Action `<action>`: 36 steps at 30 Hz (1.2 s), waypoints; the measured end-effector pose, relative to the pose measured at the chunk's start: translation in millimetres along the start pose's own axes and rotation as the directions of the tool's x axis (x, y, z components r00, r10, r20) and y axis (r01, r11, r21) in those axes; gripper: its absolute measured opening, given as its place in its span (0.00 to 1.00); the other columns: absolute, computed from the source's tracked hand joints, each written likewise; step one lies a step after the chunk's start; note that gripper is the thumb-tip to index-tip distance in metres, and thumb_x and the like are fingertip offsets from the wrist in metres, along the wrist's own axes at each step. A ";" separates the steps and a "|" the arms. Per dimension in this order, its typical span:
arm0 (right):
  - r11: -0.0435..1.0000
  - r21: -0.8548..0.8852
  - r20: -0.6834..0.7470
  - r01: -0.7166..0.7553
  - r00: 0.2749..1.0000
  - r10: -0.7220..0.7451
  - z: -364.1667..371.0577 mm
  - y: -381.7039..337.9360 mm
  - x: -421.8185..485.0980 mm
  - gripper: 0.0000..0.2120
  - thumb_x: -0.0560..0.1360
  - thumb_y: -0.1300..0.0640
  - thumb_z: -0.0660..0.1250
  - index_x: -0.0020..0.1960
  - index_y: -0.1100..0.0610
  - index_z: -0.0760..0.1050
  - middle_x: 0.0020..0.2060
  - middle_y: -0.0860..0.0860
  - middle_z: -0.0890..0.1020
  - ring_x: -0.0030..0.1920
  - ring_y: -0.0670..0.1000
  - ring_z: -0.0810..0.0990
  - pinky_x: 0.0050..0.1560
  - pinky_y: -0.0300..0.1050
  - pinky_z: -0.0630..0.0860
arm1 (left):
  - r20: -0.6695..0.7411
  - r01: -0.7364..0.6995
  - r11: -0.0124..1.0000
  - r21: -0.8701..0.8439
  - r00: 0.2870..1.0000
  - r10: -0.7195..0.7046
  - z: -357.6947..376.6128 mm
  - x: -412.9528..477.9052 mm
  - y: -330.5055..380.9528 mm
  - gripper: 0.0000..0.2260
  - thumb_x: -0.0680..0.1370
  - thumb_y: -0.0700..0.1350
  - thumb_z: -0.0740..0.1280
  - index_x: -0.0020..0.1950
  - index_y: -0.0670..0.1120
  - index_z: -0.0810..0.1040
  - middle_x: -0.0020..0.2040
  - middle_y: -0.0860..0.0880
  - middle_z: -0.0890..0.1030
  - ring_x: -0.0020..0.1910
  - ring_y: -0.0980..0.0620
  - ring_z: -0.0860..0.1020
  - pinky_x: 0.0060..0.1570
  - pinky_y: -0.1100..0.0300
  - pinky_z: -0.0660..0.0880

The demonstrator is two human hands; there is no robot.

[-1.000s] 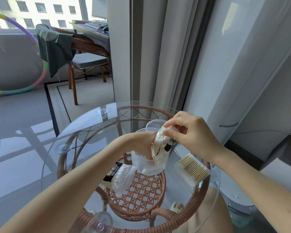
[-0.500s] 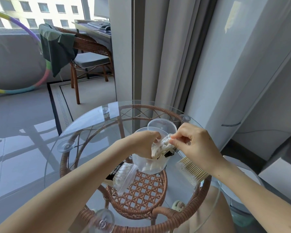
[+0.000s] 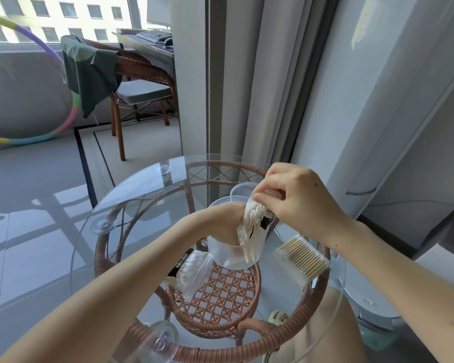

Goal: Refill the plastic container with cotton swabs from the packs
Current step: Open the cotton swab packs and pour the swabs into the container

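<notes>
A clear plastic container (image 3: 228, 254) stands on the round glass table (image 3: 131, 205). My right hand (image 3: 294, 197) pinches the top of an upended pack of white cotton swabs (image 3: 252, 226), its mouth pointing down into the container. My left hand (image 3: 220, 221) is at the container's rim with its fingers curled by the pack's lower end; swabs hang out there. A second pack of white swabs (image 3: 192, 271) lies flat left of the container. A pack of wooden-stick swabs (image 3: 302, 259) lies to its right.
The container's clear lid (image 3: 240, 189) lies on the glass behind my hands. The table has a wicker frame (image 3: 108, 247) and a lower shelf. A wicker chair (image 3: 136, 82) stands at the back left, a curtain and wall at the right.
My right hand has lifted the pack's top end higher, so the pack hangs more upright over the container. My left hand stays at the container's rim.
</notes>
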State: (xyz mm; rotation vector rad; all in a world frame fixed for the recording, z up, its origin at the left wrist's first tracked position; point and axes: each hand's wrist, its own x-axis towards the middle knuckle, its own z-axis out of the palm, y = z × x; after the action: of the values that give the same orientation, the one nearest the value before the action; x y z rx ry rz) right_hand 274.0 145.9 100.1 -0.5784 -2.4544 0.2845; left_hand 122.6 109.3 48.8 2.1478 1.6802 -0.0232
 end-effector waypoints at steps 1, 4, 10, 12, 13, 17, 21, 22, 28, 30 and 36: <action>1.000 -0.001 0.014 -0.003 1.000 0.003 0.0 -0.5 1.0 0.03 0.69 0.59 0.73 0.40 0.59 0.84 0.35 0.48 0.77 0.35 0.47 0.73 0.37 0.41 0.71 | 0.004 0.014 1.000 -0.023 1.000 -0.014 0.5 1.1 -0.3 0.21 0.73 0.44 0.68 0.65 0.42 0.71 0.61 0.45 0.76 0.60 0.45 0.73 0.62 0.55 0.69; 1.000 0.007 -0.016 -0.007 1.000 0.007 -1.4 0.6 2.2 0.03 0.69 0.59 0.73 0.39 0.59 0.84 0.35 0.49 0.79 0.35 0.48 0.76 0.37 0.42 0.72 | 0.021 0.031 0.999 -0.043 0.999 -0.030 -0.3 1.8 0.7 0.20 0.73 0.44 0.69 0.64 0.43 0.71 0.60 0.45 0.76 0.59 0.46 0.74 0.61 0.56 0.70; 1.000 0.015 -0.018 -0.027 0.999 0.027 -3.1 5.6 1.5 0.04 0.69 0.59 0.73 0.40 0.60 0.84 0.35 0.52 0.80 0.34 0.48 0.76 0.36 0.40 0.73 | 0.017 0.078 0.988 -0.137 0.997 -0.076 2.0 4.3 -6.1 0.30 0.68 0.45 0.74 0.67 0.45 0.66 0.61 0.46 0.77 0.59 0.47 0.75 0.62 0.53 0.72; 0.999 0.030 -0.019 -0.042 0.999 0.042 -3.8 6.0 1.2 0.04 0.70 0.59 0.73 0.41 0.60 0.84 0.35 0.51 0.79 0.34 0.45 0.74 0.36 0.35 0.70 | 0.012 0.074 0.985 -0.153 0.997 -0.073 1.4 3.4 -5.3 0.32 0.68 0.46 0.75 0.68 0.45 0.66 0.62 0.47 0.76 0.60 0.47 0.75 0.63 0.53 0.71; 0.998 0.034 -0.014 -0.048 0.999 0.048 -4.4 6.1 1.0 0.04 0.70 0.58 0.73 0.41 0.59 0.84 0.36 0.50 0.79 0.34 0.43 0.73 0.36 0.32 0.69 | 0.016 0.080 0.982 -0.173 0.997 -0.078 0.5 2.1 -3.8 0.32 0.68 0.46 0.75 0.68 0.46 0.66 0.62 0.47 0.76 0.60 0.47 0.74 0.64 0.54 0.71; 0.994 0.066 -0.032 -0.083 0.996 0.085 -6.6 6.0 1.3 0.04 0.70 0.58 0.73 0.42 0.58 0.83 0.36 0.49 0.78 0.35 0.41 0.74 0.37 0.28 0.69 | 0.036 0.092 0.984 -0.149 0.995 -0.088 1.5 3.5 -5.1 0.32 0.67 0.49 0.75 0.67 0.47 0.68 0.60 0.48 0.77 0.59 0.47 0.75 0.62 0.52 0.72; 0.996 0.054 -0.049 -0.073 0.996 0.076 -12.1 5.4 1.1 0.04 0.71 0.57 0.73 0.43 0.58 0.83 0.38 0.49 0.79 0.36 0.41 0.74 0.38 0.27 0.70 | 0.037 0.086 0.988 -0.125 0.996 -0.082 0.8 4.7 -1.4 0.25 0.67 0.47 0.75 0.62 0.45 0.73 0.56 0.46 0.79 0.54 0.46 0.78 0.58 0.51 0.75; 0.996 0.057 -0.054 -0.072 0.996 0.075 -13.5 5.1 0.9 0.04 0.71 0.57 0.73 0.43 0.58 0.83 0.38 0.49 0.79 0.37 0.42 0.75 0.38 0.28 0.71 | 0.035 0.078 0.991 -0.106 0.997 -0.074 1.0 5.8 -0.8 0.24 0.67 0.47 0.75 0.61 0.45 0.74 0.55 0.46 0.80 0.54 0.46 0.78 0.58 0.52 0.75; 0.996 0.048 -0.055 -0.075 0.996 0.077 -15.2 8.1 -1.1 0.04 0.71 0.57 0.73 0.42 0.58 0.83 0.38 0.49 0.79 0.36 0.44 0.76 0.37 0.30 0.72 | 0.037 0.122 0.992 -0.041 0.992 -0.121 3.2 9.8 -2.6 0.17 0.66 0.49 0.74 0.51 0.43 0.79 0.45 0.43 0.82 0.45 0.43 0.81 0.48 0.49 0.79; 0.996 0.044 -0.088 -0.075 0.993 0.079 -15.6 9.2 -1.8 0.04 0.71 0.58 0.73 0.43 0.58 0.83 0.38 0.50 0.80 0.37 0.46 0.76 0.37 0.32 0.73 | 0.039 0.127 0.990 -0.059 0.991 -0.125 1.4 10.0 -0.9 0.15 0.67 0.45 0.73 0.50 0.41 0.79 0.46 0.42 0.82 0.46 0.42 0.80 0.49 0.48 0.79; 0.996 0.055 -0.083 -0.073 0.994 0.077 -15.6 11.0 -3.0 0.04 0.71 0.58 0.72 0.43 0.58 0.83 0.38 0.50 0.80 0.37 0.46 0.76 0.38 0.34 0.74 | 0.071 0.201 0.965 -0.165 0.979 -0.192 -3.6 8.4 2.8 0.15 0.69 0.40 0.72 0.54 0.41 0.76 0.50 0.43 0.81 0.49 0.43 0.79 0.51 0.53 0.77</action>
State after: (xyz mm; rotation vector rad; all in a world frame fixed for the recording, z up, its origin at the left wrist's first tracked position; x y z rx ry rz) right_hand 289.1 155.3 107.5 -0.6476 -2.3403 0.3464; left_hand 126.7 117.7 50.8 1.8336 1.7887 0.0062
